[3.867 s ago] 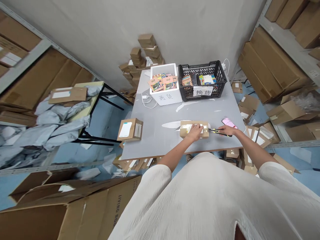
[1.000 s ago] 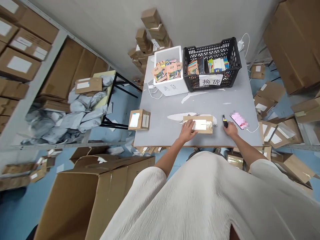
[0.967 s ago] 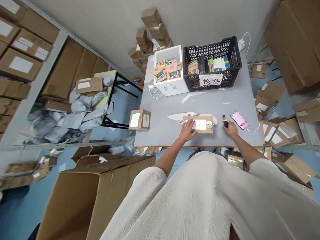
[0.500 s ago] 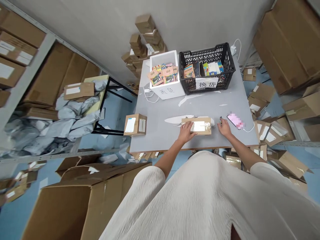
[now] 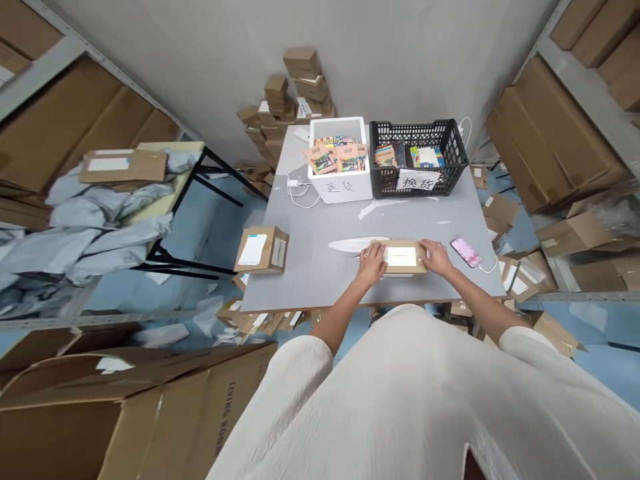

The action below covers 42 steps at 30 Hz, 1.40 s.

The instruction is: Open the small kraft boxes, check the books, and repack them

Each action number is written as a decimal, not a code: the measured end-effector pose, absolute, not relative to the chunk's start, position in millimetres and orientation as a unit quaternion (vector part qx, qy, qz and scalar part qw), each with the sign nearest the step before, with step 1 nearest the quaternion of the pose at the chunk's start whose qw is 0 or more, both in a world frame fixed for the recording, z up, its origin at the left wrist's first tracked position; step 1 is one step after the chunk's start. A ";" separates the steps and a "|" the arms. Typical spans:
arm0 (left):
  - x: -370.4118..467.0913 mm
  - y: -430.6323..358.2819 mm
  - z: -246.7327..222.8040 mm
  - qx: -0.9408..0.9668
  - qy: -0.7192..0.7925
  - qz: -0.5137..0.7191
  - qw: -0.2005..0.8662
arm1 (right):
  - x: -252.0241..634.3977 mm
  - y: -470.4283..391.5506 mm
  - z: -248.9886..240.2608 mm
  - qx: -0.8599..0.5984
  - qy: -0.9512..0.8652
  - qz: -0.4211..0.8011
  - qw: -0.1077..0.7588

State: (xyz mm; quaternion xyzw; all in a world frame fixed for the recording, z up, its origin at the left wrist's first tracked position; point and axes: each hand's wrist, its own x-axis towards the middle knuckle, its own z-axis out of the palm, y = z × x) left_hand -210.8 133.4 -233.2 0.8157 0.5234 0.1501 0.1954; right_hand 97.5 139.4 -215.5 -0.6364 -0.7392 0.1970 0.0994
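A small cardboard box (image 5: pixel 405 269) with a white label lies on the grey table (image 5: pixel 310 280) close to its front edge. My left hand (image 5: pixel 371 265) rests over the box's left end, thumb on the label side and fingers over the top. Gripping the opposite end is my right hand (image 5: pixel 435 257), its fingertips bent over the edge. No tool can be made out in the right hand. To the right lies a pink phone (image 5: pixel 465 252), partly blurred out, with a white cable plugged in.
Behind stand a white bin (image 5: pixel 345 190) of booklets and a black crate (image 5: pixel 453 170) of books. Another labelled box (image 5: pixel 277 250) sits at the table's left edge. Grey parcels (image 5: pixel 115 233) pile up on the left. A large open carton (image 5: pixel 190 413) stands at lower left.
My right hand has moved left from beside the phone, where it held a small dark tool, onto the box's right end. My left hand stays on the box. The view has shifted.
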 end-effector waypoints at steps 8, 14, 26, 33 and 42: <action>-228.2 127.4 -249.8 0.736 0.594 0.202 0.254 | 95.2 150.2 -193.1 -0.607 -0.774 0.179 0.020; -224.1 130.6 -251.0 0.739 0.580 0.223 0.260 | 90.7 152.7 -188.4 -0.595 -0.790 0.144 -0.023; -226.5 124.4 -258.5 0.746 0.584 0.203 0.247 | 83.3 173.5 -174.3 -0.692 -0.707 0.115 0.091; -225.9 122.7 -247.6 0.764 0.575 0.180 0.231 | 73.1 190.0 -186.9 -0.652 -0.748 0.096 0.082; -225.1 121.9 -233.8 0.782 0.561 0.179 0.202 | 90.4 188.0 -203.8 -0.619 -0.744 0.247 0.041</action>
